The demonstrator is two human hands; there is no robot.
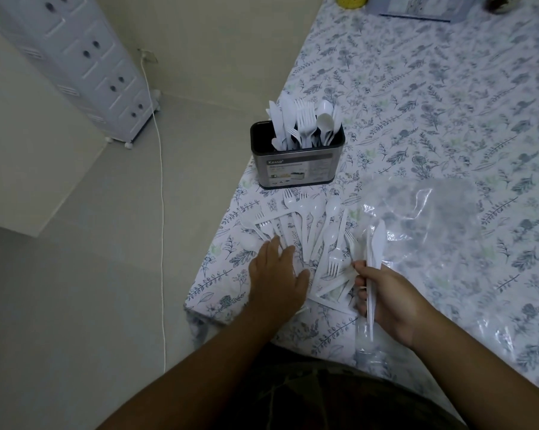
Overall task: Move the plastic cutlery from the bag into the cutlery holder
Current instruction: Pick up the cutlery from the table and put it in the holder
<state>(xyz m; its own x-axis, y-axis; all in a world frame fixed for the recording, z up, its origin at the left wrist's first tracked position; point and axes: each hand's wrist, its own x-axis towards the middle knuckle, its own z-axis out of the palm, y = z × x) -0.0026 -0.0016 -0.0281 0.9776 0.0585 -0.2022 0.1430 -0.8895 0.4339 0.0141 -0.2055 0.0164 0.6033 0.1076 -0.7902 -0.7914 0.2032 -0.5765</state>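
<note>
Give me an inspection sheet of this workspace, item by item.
Surface: floral cloth covers it.
Job's things: cutlery holder upright near the left edge, already holding cutlery; loose cutlery spread before it; clear bag lying crumpled at right.
Clutter: yellow object and grey box at the far end.
Hands: left hand flat on the loose cutlery; right hand grips a knife.
Cables: white cord trailing across the floor.
Surroundings: white drawer unit by the wall.
</note>
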